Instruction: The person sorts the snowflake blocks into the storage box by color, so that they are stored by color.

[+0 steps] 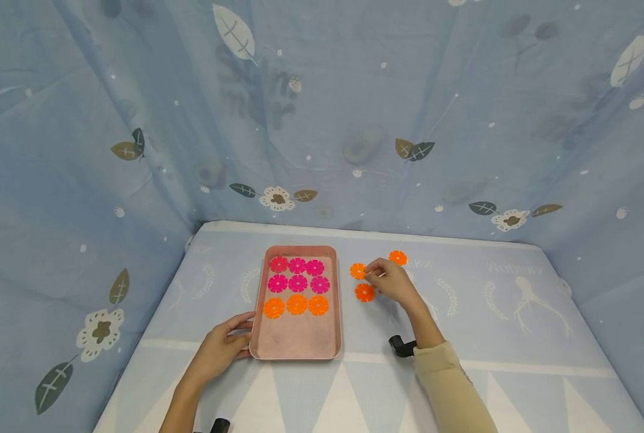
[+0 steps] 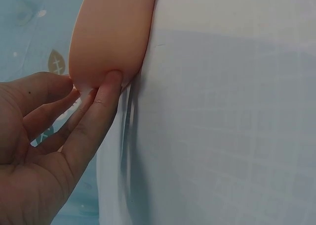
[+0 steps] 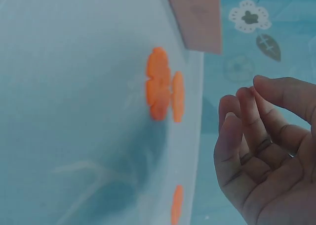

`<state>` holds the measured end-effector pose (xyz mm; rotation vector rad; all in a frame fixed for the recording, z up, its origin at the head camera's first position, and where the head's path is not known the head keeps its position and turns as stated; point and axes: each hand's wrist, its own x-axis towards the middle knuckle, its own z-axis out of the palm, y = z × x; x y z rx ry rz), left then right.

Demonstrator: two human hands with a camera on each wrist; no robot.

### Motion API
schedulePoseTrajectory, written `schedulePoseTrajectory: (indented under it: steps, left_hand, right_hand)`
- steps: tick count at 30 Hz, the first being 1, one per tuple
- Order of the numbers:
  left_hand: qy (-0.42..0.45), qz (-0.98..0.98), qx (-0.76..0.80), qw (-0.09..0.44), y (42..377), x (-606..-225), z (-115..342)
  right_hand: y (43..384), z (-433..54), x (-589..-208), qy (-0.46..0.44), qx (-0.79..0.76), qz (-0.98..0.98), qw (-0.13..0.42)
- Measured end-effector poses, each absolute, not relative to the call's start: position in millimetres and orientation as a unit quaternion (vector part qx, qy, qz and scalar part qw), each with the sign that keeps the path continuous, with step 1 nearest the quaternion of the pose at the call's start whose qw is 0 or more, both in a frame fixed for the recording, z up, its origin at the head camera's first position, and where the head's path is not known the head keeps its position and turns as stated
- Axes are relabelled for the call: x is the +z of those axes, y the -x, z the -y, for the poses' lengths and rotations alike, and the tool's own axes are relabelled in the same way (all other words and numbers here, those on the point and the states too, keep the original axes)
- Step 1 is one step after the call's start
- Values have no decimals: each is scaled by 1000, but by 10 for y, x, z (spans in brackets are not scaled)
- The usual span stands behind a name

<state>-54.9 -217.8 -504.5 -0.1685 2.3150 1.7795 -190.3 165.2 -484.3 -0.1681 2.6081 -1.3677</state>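
A pink tray (image 1: 300,344) holds rows of notched flower-shaped discs: pink discs (image 1: 297,283) in the two far rows and three orange discs (image 1: 297,305) in the nearest row. My left hand (image 1: 220,350) rests against the tray's left side; in the left wrist view its fairly straight fingers touch the outer wall near a corner. Right of the tray, my right hand (image 1: 389,281) hovers by a loose orange disc (image 1: 357,271), fingers loosely bent. In the right wrist view, nothing shows between thumb and fingertips. Two more loose orange discs, a nearer one (image 1: 364,293) and a farther one (image 1: 398,258), lie close by.
A pale blue and white patterned cloth (image 1: 495,337) covers the table. Blue printed curtains (image 1: 322,120) stand behind and at both sides. A black object (image 1: 403,347) shows beside the right wrist, and another black piece (image 1: 220,426) near the left forearm.
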Motion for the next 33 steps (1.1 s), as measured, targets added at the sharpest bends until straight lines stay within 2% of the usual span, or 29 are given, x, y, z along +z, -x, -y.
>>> schedulePoseTrajectory:
  steps: [8, 16, 33]
  left_hand:
    - [57, -783, 609, 113, 537, -5081, 2179]
    - [63, -783, 608, 116, 517, -5104, 2174]
    - [48, -785, 606, 117, 559, -5092, 2209]
  right_hand:
    - [1908, -1738, -5065, 35, -439, -890, 116]
    - [1904, -1740, -5228, 52, -414, -901, 121]
    - [1934, -1659, -5174, 56, -372, -918, 123]
